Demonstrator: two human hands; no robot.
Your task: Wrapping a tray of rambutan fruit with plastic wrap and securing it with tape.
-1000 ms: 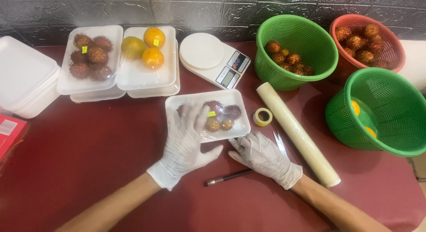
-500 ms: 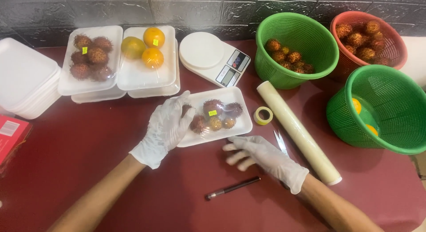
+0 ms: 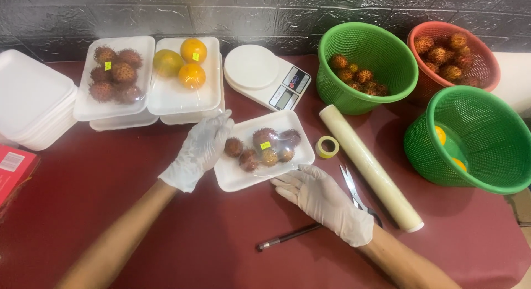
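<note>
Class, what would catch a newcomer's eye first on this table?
Two gloved hands, left hand and right hand, frame a wrapped tray of rambutans at the centre. To the right stand two green baskets and a red basket holding fruit.

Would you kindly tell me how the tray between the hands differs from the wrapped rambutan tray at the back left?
The near tray lies angled between both gloved hands; the back-left tray sits untouched atop another tray. The near tray's rambutans look smaller. Both are white foam trays, film-wrapped, with a yellow sticker.
</note>
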